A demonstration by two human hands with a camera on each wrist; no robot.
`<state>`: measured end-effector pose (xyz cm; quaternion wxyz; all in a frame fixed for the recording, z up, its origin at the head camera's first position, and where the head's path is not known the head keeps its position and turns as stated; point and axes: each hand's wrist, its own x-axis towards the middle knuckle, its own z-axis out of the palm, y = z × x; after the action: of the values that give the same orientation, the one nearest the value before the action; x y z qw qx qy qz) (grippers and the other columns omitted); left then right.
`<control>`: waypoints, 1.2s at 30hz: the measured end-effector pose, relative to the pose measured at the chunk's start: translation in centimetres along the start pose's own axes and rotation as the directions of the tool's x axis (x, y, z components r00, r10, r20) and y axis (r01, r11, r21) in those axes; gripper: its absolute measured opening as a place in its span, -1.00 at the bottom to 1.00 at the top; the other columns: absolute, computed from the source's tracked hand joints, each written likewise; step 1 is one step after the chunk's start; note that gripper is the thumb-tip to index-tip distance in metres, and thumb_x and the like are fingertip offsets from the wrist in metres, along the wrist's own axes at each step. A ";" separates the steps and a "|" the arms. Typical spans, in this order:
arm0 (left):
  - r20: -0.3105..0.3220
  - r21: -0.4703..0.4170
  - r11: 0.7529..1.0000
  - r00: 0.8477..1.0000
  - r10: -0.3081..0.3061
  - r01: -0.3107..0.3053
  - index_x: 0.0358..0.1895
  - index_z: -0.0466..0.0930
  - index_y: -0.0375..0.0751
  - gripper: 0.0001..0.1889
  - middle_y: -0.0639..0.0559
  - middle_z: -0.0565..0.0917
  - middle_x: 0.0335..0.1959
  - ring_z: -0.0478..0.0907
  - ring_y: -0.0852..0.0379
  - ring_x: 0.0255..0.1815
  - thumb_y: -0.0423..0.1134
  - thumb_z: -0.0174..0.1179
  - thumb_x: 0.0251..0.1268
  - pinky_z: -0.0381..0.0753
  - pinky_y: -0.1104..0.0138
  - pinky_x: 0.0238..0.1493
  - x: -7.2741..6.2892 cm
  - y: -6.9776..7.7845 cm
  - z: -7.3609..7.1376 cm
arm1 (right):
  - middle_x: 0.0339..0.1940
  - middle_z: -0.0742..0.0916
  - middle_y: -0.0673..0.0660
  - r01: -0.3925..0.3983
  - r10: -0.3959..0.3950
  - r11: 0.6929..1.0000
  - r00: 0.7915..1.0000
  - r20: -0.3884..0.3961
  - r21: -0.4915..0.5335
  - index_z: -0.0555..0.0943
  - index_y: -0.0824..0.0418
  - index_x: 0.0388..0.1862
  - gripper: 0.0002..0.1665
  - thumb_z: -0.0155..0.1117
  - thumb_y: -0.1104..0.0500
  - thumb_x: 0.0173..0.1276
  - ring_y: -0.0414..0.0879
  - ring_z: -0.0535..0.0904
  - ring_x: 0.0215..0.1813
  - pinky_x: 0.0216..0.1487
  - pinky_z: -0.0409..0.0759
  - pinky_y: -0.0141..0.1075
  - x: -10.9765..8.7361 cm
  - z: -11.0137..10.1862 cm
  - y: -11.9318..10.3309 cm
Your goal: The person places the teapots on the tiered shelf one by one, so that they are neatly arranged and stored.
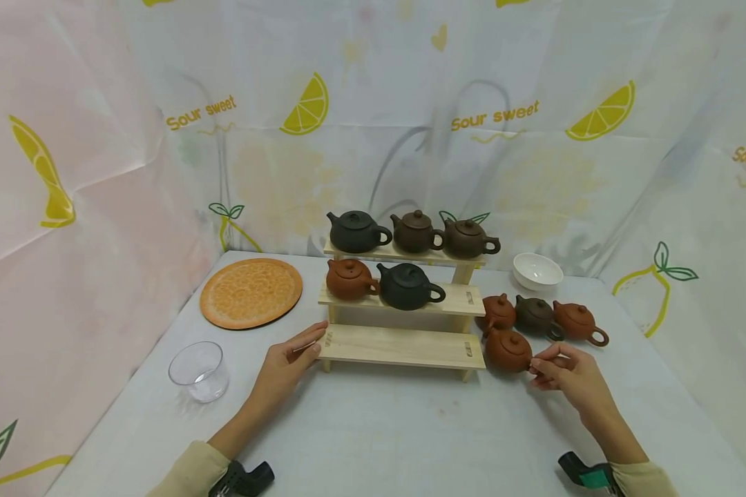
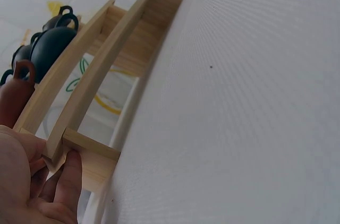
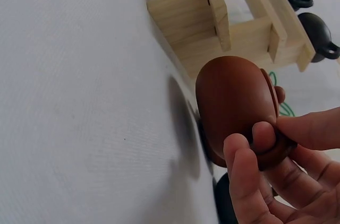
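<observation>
My right hand (image 1: 568, 379) pinches the handle of a reddish-brown clay teapot (image 1: 508, 351) at the right end of a three-tier wooden stand (image 1: 404, 347). In the right wrist view, this teapot (image 3: 234, 104) has a shadow beside it on the cloth; its handle is mostly covered by fingers. My left hand (image 1: 289, 362) grips the left end of the stand's lowest board, with fingers at the board's underside in the left wrist view. That board carries nothing. On the middle tier sit a red-brown teapot (image 1: 348, 279) and a black teapot (image 1: 407, 286).
Along the top tier stand a black teapot (image 1: 354, 232) and two dark brown ones (image 1: 415, 232). Behind the held teapot are a dark teapot (image 1: 534, 316) and two reddish ones (image 1: 577, 321). A white bowl (image 1: 537, 271), round orange mat (image 1: 251, 293) and clear glass (image 1: 200, 373) also rest on the table.
</observation>
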<state>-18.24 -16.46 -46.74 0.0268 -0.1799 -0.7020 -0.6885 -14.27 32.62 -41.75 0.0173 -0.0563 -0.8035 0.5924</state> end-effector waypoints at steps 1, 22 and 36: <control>-0.001 0.002 1.000 1.000 -0.001 0.001 0.34 0.53 -0.50 -0.60 -0.17 0.45 0.48 0.27 -0.08 0.54 -0.37 0.21 0.56 0.56 0.35 0.23 0.0 0.0 0.0 | -0.32 0.78 0.23 0.002 -0.002 1.000 1.000 -0.003 0.001 0.57 0.49 -0.19 -0.88 0.32 0.41 0.48 -0.01 0.75 -0.39 -0.29 0.79 -0.18 0.0 0.0 -0.1; -0.011 0.056 0.998 1.000 -0.012 0.013 0.35 0.55 -0.44 -0.60 -0.13 0.47 0.47 0.28 -0.04 0.54 -0.34 0.21 0.57 0.55 0.39 0.22 -0.1 -0.1 0.1 | -0.39 0.77 0.16 0.161 -0.162 0.986 0.987 -0.020 -0.048 0.55 0.56 -0.19 -0.80 0.30 0.37 0.51 0.00 0.74 -0.46 -0.39 0.77 -0.22 -0.3 -0.9 -2.8; -0.009 0.058 0.998 1.000 0.005 -0.004 0.35 0.56 -0.43 -0.60 -0.14 0.46 0.47 0.26 -0.03 0.55 -0.32 0.22 0.57 0.51 0.43 0.25 0.0 0.1 -0.1 | -0.40 0.76 0.14 0.219 -0.219 0.975 0.976 0.002 -0.047 0.60 0.46 -0.22 -0.83 0.34 0.32 0.50 0.00 0.73 -0.47 -0.38 0.75 -0.27 0.2 -1.0 -6.4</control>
<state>-18.28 -16.53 -46.67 0.0367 -0.1776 -0.7211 -0.6687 -14.80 31.70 -35.32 0.0824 0.0311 -0.8185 0.5676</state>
